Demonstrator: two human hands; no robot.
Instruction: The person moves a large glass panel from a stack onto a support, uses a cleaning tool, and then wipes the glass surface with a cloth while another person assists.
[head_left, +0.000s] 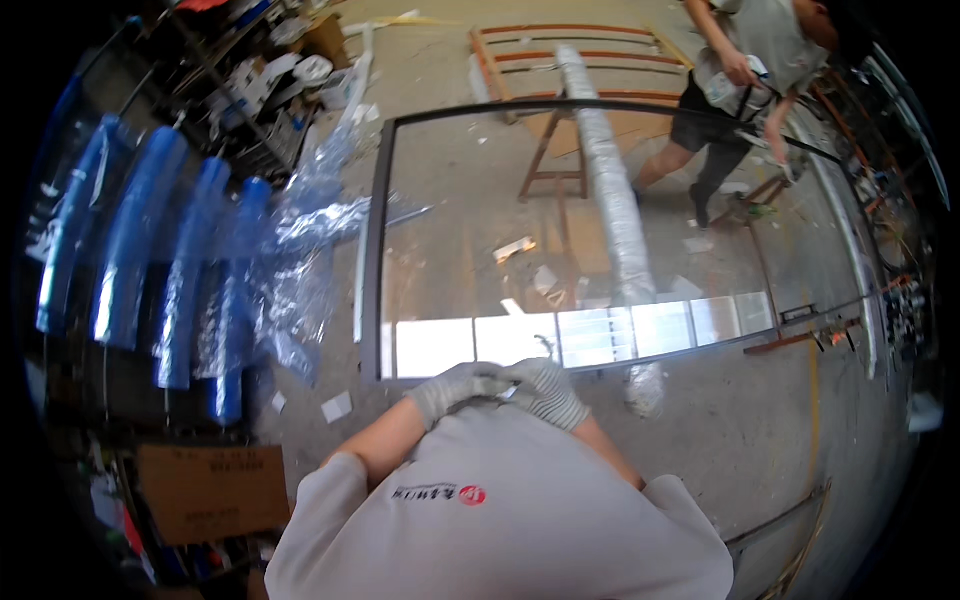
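Note:
My left hand [456, 392] and my right hand [552, 393], both in grey knit gloves with striped parts, meet in front of my chest. Their fingers are curled inward against each other. A small pale, shiny bit [509, 392] shows between them, too little of it visible to name. Just beyond the hands lies a large glass panel in a dark frame [378, 250], its near edge close to my gloves. Bright window reflections run along the near part of the glass. Supporting the panel from below is a long beam wrapped in clear film [612, 190].
At the far right a co-worker [765, 50] leans over the panel, one hand on a white spray bottle [722, 92]. Blue film rolls [138, 240] hang at left, beside loose crumpled film [300, 300]. A cardboard box [213, 492] sits lower left; a wooden rack [580, 60] stands behind.

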